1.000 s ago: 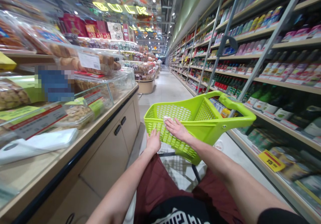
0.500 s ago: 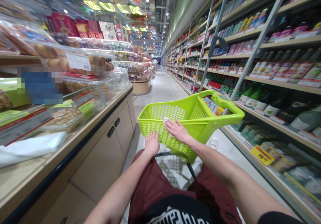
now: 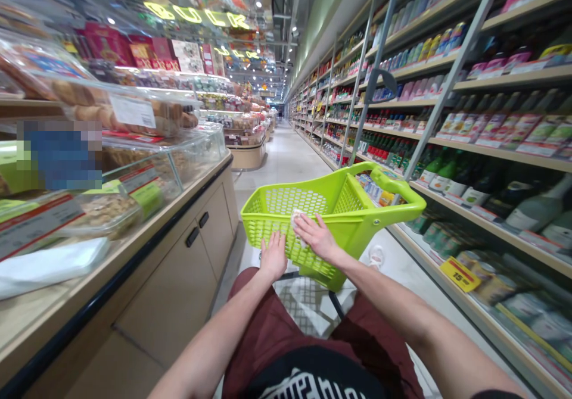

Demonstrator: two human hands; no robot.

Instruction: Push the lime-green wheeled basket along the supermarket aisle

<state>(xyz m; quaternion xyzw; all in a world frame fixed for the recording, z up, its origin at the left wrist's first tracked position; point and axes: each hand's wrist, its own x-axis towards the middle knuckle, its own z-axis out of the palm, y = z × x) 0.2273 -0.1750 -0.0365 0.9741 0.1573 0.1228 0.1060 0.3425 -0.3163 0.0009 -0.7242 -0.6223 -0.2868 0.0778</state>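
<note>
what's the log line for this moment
left hand: on lime-green shopping basket | right hand: on basket, beside small white item | place: supermarket aisle

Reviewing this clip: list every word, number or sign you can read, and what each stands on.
"BULK": yellow neon sign above the aisle.
"15": yellow shelf tag at lower right; its smaller print is too blurred.
Too blurred to read: the price cards on the glass case, the bottle labels, and the white lettering on the black shirt.
</note>
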